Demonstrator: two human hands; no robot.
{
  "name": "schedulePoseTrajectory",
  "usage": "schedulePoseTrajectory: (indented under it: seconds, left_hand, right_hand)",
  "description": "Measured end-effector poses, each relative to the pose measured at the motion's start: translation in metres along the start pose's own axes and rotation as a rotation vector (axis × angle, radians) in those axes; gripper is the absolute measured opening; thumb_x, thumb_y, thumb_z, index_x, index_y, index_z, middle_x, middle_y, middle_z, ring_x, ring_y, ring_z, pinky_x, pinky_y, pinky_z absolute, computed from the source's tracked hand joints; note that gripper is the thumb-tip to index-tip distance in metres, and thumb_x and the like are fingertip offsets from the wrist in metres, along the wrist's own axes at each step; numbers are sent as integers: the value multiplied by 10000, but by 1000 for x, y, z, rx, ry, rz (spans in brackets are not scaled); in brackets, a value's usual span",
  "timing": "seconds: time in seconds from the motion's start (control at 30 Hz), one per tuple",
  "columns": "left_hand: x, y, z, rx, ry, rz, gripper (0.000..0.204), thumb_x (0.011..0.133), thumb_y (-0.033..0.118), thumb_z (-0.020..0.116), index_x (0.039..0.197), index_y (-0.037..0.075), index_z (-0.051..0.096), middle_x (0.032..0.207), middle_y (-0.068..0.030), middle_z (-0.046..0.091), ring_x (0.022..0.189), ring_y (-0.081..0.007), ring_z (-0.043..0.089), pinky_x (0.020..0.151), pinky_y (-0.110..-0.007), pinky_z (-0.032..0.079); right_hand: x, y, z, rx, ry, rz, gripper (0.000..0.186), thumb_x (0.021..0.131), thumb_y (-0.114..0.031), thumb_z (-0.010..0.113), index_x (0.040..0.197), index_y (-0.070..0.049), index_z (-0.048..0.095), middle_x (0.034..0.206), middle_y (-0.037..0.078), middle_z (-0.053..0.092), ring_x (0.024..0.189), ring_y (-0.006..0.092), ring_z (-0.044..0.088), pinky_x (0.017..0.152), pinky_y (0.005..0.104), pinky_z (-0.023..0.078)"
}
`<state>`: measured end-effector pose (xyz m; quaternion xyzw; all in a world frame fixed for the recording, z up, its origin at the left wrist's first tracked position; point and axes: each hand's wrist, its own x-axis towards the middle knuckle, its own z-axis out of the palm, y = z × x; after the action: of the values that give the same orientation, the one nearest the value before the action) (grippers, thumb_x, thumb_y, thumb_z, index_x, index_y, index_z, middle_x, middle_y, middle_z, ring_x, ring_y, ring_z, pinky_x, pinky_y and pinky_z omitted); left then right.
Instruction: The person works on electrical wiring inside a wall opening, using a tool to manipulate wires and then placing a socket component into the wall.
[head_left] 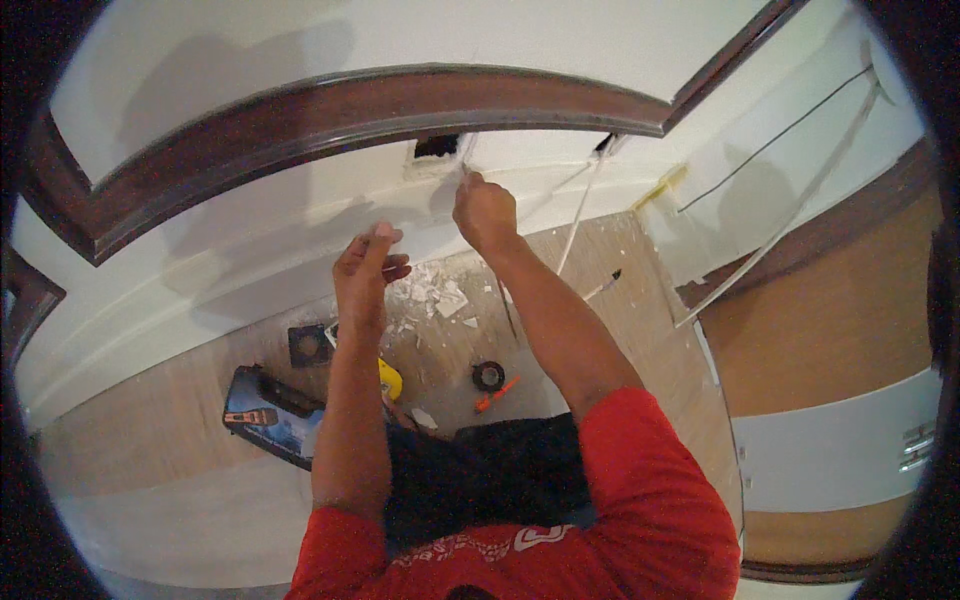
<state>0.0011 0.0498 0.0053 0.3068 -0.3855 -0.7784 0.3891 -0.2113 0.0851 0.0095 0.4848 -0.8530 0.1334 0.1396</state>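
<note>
My right hand is closed at the lower right corner of a square cut hole in the white wall, just below the brown moulding. Its fingers grip something thin and pale that I cannot make out. My left hand is held lower and to the left, fingers loosely bent and apart, with nothing visible in it. A white cable hangs from a second opening to the right. White plaster chips lie on the floor beneath my hands.
A dark case, black plate, yellow object, black tape roll and orange screwdriver lie on the wooden floor. At the right stands a wood-and-white cabinet, with loose cables along the wall above it.
</note>
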Motion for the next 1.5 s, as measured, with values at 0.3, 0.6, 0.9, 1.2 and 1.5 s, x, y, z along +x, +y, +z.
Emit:
schedulePoseTrajectory:
  seconds: [0.3, 0.6, 0.9, 1.2, 1.5]
  left_hand:
    - [0, 1, -7, -51, -6, 15, 295, 910, 313, 690, 1029, 43, 680, 973, -50, 693, 744, -152, 655, 689, -296, 541]
    - [-2, 1, 1, 58, 22, 26, 288, 910, 301, 682, 1026, 37, 684, 955, -41, 684, 730, -152, 648, 675, -297, 545]
    - [-3, -2, 4, 17, -40, 21, 382, 901, 322, 694, 1114, 7, 663, 975, -55, 685, 732, -147, 650, 670, -284, 546]
    - [-2, 0, 6, 71, -26, 23, 379, 912, 318, 698, 1131, 11, 660, 975, -55, 692, 732, -137, 650, 669, -283, 548]
    - [-2, -3, 1, 45, -21, 21, 331, 922, 291, 676, 1094, 8, 666, 962, -63, 696, 724, -141, 659, 672, -283, 552]
  right_hand:
    - [4, -6, -14, 143, 101, -46, 187, 868, -158, 585, 836, 20, 633, 720, 246, 651, 718, 427, 657, 683, 512, 530]
    - [11, -3, -22, 151, -41, -17, 191, 864, -146, 567, 838, 20, 657, 810, 265, 666, 787, 436, 658, 746, 514, 525]
    - [18, 5, -12, 374, -24, -60, 255, 896, -154, 535, 865, 52, 683, 689, 255, 636, 650, 378, 652, 648, 454, 506]
    - [14, 9, -3, 637, 20, 3, 245, 901, -166, 572, 1031, 12, 678, 906, 255, 683, 807, 425, 656, 762, 502, 520]
    - [-13, 2, -12, 412, 143, 2, 273, 960, -208, 546, 972, 51, 630, 795, 283, 657, 710, 410, 659, 639, 480, 503]
